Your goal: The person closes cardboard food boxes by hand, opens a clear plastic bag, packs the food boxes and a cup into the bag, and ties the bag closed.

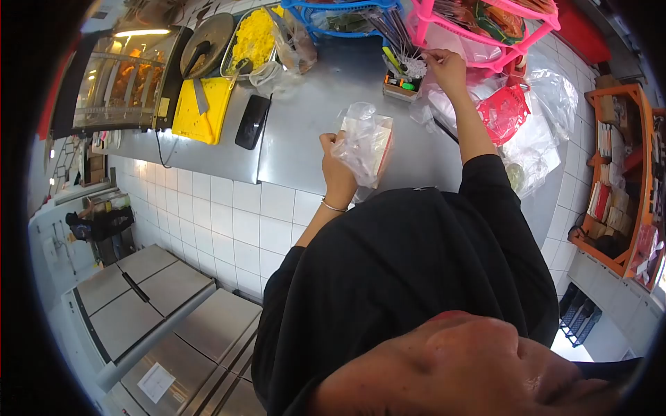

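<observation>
My left hand [338,166] is closed on a clear plastic bag [362,142], its fingers at the bag's left side. A pale box [381,149] shows through and beside the plastic; whether it is inside the bag I cannot tell. My right hand [447,69] reaches to the back of the steel counter, thumb and fingers pinched together. Its fingertips are at a cluster of thin white pieces [415,67], too small to name. These stand by a small holder [400,88] with pens or markers, below the pink rack [479,38].
On the counter lie a black phone [252,121] and a yellow cutting board [201,111] with a knife [200,96]. Yellow food fills a tray [227,67] behind. A blue basket [333,17] stands at the back. Plastic bags [538,104] lie at right. Another person [100,225] is far left.
</observation>
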### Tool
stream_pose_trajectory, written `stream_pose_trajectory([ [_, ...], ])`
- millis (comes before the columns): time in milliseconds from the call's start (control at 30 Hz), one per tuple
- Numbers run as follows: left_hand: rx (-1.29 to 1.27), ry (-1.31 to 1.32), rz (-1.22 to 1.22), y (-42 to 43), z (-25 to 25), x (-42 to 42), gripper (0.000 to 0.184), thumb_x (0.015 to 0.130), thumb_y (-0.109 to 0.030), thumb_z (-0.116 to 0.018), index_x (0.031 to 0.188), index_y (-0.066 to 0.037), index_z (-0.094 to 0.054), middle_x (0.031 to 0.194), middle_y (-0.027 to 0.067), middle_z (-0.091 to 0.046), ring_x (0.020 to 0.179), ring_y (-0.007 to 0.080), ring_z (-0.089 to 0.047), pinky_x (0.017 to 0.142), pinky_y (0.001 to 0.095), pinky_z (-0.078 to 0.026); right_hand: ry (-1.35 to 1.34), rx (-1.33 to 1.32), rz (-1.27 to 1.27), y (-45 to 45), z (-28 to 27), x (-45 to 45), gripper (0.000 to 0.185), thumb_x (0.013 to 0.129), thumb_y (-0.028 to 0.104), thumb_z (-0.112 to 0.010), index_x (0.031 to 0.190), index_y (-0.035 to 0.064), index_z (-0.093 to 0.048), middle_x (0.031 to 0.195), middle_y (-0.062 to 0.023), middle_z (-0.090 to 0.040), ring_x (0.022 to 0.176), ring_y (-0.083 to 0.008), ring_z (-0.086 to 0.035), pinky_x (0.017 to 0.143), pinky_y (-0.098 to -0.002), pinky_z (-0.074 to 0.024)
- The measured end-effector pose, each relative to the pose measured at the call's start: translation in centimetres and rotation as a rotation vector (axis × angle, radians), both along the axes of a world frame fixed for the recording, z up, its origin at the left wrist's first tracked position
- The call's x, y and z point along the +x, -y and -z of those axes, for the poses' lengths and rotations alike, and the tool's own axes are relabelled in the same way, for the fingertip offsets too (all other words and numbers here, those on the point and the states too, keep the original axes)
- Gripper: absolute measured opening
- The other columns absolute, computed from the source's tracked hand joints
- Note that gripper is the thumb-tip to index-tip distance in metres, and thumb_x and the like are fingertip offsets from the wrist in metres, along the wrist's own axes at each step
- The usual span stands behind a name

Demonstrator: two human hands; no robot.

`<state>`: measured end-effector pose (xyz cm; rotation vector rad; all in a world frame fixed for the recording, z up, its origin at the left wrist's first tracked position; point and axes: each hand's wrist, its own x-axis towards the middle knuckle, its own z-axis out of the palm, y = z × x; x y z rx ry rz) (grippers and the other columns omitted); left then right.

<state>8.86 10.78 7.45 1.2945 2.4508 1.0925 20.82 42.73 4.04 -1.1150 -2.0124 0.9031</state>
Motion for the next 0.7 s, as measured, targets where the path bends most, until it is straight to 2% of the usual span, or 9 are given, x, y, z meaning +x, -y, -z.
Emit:
stream_pose_trajectory([
  [67,-0.03,-0.059,0.004,0.0,0.1,-0.2,0.027,0.086,-0.024,-0.07,0.103,-0.007,-0.056,0.093,0.0083,-0.059,0.08,0.0313,-0.066,0.066,0.0389,-0.051,-0.094,0.016,-0.009,0.1,-0.2,-0.3,0.022,0.083,0.028,-0.074,0.095,0.01,-0.079,0.082,-0.0118,-0.074,0.068,-0.0207,-0.069,0.066,-0.0328,-0.0529],
  [167,0.02,-0.11,0.034,0.5,1.8,-0.7,0.026,0.087,-0.026,-0.069,0.103,-0.008,-0.058,0.092,0.0086,-0.061,0.081,0.0308,-0.066,0.067,0.0382,-0.051,-0.228,0.041,0.159,0.7,-1.6,0.6,0.022,0.083,0.028,-0.073,0.095,0.0099,-0.079,0.078,-0.0094,-0.074,0.066,-0.0173,-0.068,0.064,-0.0313,-0.0523],
  [200,0.076,-0.077,0.016,0.5,2.6,-0.8,0.026,0.087,-0.026,-0.069,0.103,-0.008,-0.058,0.092,0.0087,-0.062,0.081,0.0305,-0.066,0.067,0.0378,-0.051,-0.133,-0.005,0.219,0.6,-2.4,0.9,0.023,0.083,0.028,-0.073,0.096,0.0095,-0.079,0.079,-0.0085,-0.074,0.065,-0.0158,-0.067,0.063,-0.0306,-0.0518],
  [300,0.193,0.08,-0.015,0.8,2.6,-0.4,0.027,0.09,-0.024,-0.068,0.106,-0.003,-0.061,0.093,0.0127,-0.066,0.082,0.0306,-0.066,0.07,0.0372,-0.052,0.018,-0.038,-0.024,-0.3,-2.1,1.1,0.025,0.082,0.028,-0.075,0.097,0.0085,-0.078,0.078,-0.008,-0.074,0.065,-0.0144,-0.066,0.063,-0.0298,-0.0507],
  [400,0.207,0.123,-0.017,0.6,1.7,-0.5,0.028,0.092,-0.023,-0.068,0.107,0.0,-0.062,0.093,0.0148,-0.068,0.081,0.0303,-0.066,0.072,0.0371,-0.053,0.049,-0.021,-0.103,0.1,-1.9,0.1,0.026,0.082,0.029,-0.075,0.097,0.0085,-0.078,0.077,-0.0079,-0.073,0.065,-0.0139,-0.066,0.063,-0.0298,-0.0496],
  [533,0.164,0.115,-0.06,0.8,1.6,-0.4,0.027,0.091,-0.022,-0.069,0.105,0.0,-0.062,0.092,0.0152,-0.067,0.08,0.0307,-0.066,0.072,0.0375,-0.053,-0.006,-0.03,-0.074,0.5,-1.6,-1.0,0.024,0.083,0.029,-0.075,0.097,0.0096,-0.078,0.075,-0.0068,-0.072,0.064,-0.0138,-0.065,0.063,-0.0308,-0.0489],
  [633,0.192,0.057,-0.033,0.9,3.2,-0.9,0.031,0.085,-0.025,-0.073,0.107,-0.008,-0.06,0.093,0.009,-0.068,0.081,0.0282,-0.068,0.071,0.0346,-0.053,0.026,0.007,-0.032,0.5,-2.2,-1.0,0.022,0.084,0.027,-0.075,0.097,0.0105,-0.078,0.075,-0.0062,-0.072,0.063,-0.0137,-0.064,0.062,-0.031,-0.049],
  [700,0.218,0.038,-0.027,0.8,3.1,-1.0,0.03,0.086,-0.025,-0.072,0.108,-0.007,-0.06,0.091,0.0097,-0.068,0.08,0.0286,-0.069,0.071,0.0348,-0.053,0.069,0.039,0.028,0.5,-3.2,-0.7,0.019,0.084,0.026,-0.074,0.096,0.0117,-0.079,0.077,-0.0063,-0.073,0.062,-0.0134,-0.064,0.061,-0.0303,-0.049],
])
